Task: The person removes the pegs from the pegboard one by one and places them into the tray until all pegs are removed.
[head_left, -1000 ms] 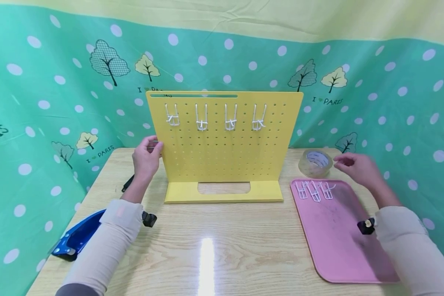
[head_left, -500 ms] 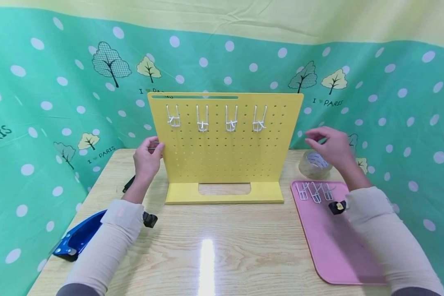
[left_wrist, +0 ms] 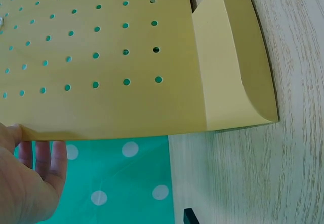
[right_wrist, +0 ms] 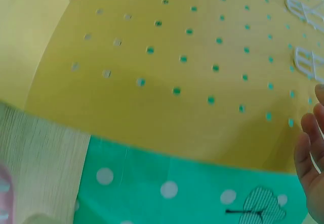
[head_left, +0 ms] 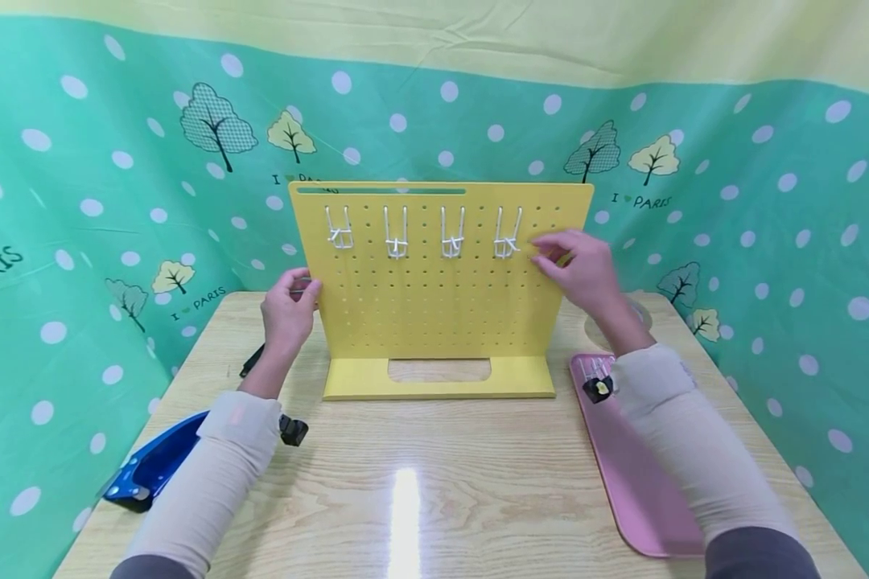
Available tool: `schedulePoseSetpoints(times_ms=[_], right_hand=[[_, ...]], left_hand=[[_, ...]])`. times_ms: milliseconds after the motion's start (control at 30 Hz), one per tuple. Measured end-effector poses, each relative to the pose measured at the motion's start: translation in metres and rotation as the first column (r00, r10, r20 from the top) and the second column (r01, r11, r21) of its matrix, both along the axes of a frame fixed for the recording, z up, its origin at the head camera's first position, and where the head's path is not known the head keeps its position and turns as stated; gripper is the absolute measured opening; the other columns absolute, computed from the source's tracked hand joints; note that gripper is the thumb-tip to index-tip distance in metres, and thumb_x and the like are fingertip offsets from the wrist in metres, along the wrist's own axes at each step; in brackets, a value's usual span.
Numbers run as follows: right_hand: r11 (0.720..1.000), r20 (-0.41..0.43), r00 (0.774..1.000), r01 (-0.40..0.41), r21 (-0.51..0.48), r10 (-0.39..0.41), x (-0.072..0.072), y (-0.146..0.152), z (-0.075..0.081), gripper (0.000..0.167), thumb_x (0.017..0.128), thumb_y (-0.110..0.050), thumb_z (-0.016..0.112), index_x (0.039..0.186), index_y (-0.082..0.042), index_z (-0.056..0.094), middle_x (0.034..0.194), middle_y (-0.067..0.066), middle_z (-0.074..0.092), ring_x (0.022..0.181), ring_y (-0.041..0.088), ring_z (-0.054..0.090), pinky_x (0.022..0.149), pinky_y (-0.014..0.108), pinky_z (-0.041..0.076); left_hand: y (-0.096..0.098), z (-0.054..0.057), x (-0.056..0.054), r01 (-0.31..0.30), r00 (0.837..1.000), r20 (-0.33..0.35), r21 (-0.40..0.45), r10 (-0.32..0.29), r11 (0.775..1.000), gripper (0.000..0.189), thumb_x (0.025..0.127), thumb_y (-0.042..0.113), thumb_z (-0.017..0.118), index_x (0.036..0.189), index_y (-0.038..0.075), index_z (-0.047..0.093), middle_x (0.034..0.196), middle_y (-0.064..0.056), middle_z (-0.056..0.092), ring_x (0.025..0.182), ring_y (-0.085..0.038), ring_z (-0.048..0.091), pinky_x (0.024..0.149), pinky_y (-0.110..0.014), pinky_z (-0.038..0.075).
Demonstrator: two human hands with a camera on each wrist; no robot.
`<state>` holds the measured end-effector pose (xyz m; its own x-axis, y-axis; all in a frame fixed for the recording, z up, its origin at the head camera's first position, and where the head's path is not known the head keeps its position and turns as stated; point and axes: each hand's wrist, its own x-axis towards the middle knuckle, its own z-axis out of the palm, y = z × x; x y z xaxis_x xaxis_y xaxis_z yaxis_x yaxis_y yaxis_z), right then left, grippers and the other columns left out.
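"What filled the scene?"

"A wood-grain tabletop (head_left: 333, 474), with a yellow pegboard (head_left: 434, 314) standing upright toward its far edge, roughly midway between the left and right edges. A pink tray (head_left: 640, 482) lay along the right edge."

"And the hands?"

"The left hand (head_left: 288, 312) gripped the pegboard's left edge — thumb in front, fingers behind. The right hand (head_left: 582, 269) had just changed place: a second earlier it was beyond the tray's far edge, and now it hung at the pegboard's right side, fingers loosely curved, thumb and forefinger apart, nothing visible held. I couldn't tell whether its fingertips touched the board."

"The small pieces?"

"Four white wire hooks (head_left: 452, 240) hung in a row near the pegboard's top edge, the rightmost just beside those fingertips. More hooks (head_left: 595, 367), partly hidden, lay in the tray's far left corner."

"What did the change mean?"

"In my judgement, attention had shifted from the tray's side to the row's right end — the left hand apparently steadying the board."
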<state>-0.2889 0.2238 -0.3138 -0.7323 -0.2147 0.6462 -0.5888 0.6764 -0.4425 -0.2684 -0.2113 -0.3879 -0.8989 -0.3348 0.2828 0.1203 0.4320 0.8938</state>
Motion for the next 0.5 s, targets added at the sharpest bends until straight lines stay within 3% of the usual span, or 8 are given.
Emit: schedulePoseSetpoints(times_ms=[333,500], right_hand=[[0.999,-0.023,0.999,0.033,-0.014,-0.033,-0.010,-0.035,0.005,0.014,0.090,-0.008,0.077,0.104,-0.006,0.077,0.095,0.012,0.075,0.082,0.022,0.070,0.070,0.031,0.065],[0.997,-0.029,0.997,0.076,0.001,-0.076,-0.011,-0.044,0.008,0.011,0.091,-0.010,0.076,0.100,-0.006,0.079,0.096,0.013,0.076,0.083,0.025,0.069,0.072,0.035,0.065]], left_hand=[[0.000,-0.001,0.000,-0.006,1.000,-0.008,-0.005,0.005,1.000,0.032,0.103,0.023,0.062,0.131,0.008,0.064,0.120,-0.016,0.071,0.097,-0.016,0.066,0.077,-0.016,0.064],[0.000,-0.002,-0.001,-0.002,1.000,-0.011,-0.005,0.002,1.000,0.031,0.103,0.022,0.063,0.131,0.009,0.064,0.119,-0.016,0.071,0.099,-0.018,0.067,0.076,-0.015,0.064]])
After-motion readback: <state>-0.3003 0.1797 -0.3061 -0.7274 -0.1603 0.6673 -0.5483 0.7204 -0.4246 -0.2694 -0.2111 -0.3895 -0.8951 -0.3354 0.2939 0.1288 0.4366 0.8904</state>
